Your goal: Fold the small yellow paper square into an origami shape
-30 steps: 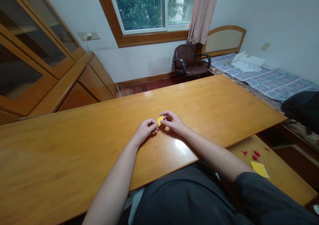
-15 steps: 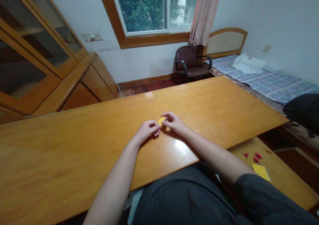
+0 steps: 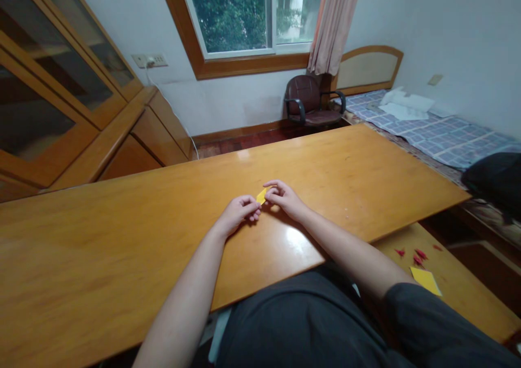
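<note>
A small folded yellow paper (image 3: 261, 195) is pinched between both my hands just above the wooden table (image 3: 122, 238). My left hand (image 3: 237, 214) has its fingers curled, thumb and forefinger closed on the paper's near end. My right hand (image 3: 284, 198) grips the far end with its fingertips pressed together. Most of the paper is hidden by my fingers.
A lower bench at the right holds a yellow sheet (image 3: 425, 280) and small red folded pieces (image 3: 415, 256). Behind stand a dark chair (image 3: 307, 102), a bed (image 3: 439, 132) with white papers, a black bag (image 3: 494, 181), and wooden cabinets (image 3: 69, 102) at left.
Both hands stay pinched on the yellow paper, with small finger shifts. The view has tilted slightly.
</note>
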Demonstrator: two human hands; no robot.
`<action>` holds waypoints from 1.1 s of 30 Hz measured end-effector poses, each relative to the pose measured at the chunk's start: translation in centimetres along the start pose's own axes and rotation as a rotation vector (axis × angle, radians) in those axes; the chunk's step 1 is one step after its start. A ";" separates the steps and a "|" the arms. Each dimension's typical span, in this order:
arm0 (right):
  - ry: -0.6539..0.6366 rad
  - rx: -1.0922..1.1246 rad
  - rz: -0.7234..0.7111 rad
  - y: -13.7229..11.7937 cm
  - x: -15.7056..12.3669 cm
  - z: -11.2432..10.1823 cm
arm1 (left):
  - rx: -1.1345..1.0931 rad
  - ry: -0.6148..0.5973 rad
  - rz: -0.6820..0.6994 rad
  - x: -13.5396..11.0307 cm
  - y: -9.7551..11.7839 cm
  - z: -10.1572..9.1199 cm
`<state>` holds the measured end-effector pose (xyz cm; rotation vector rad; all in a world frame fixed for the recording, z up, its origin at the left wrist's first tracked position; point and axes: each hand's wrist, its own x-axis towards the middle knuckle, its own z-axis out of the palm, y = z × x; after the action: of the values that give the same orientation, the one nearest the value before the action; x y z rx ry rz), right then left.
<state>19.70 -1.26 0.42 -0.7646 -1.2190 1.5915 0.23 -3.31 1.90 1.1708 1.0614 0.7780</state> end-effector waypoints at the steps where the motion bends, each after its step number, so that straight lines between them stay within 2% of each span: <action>1: 0.002 0.002 0.002 0.0 0.0 0.0 | 0.002 0.003 0.003 0.0 0.0 0.0; 10: 0.072 -0.008 -0.031 0.7 0.3 0.2 | -0.019 0.075 0.042 0.5 -0.5 -0.3; 14: 0.057 -0.041 -0.032 0.9 0.4 0.2 | -0.016 0.088 0.047 0.4 -0.5 -0.2; 27: 0.034 0.002 -0.008 0.6 0.4 0.0 | 0.116 0.030 0.038 0.0 0.1 0.3; 33: 0.006 -0.030 0.017 0.7 0.4 -0.1 | 0.111 0.046 0.040 0.1 0.0 0.5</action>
<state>19.43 -0.88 -0.26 -0.7996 -1.2372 1.5867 0.70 -3.43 1.90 1.2766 1.1345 0.7883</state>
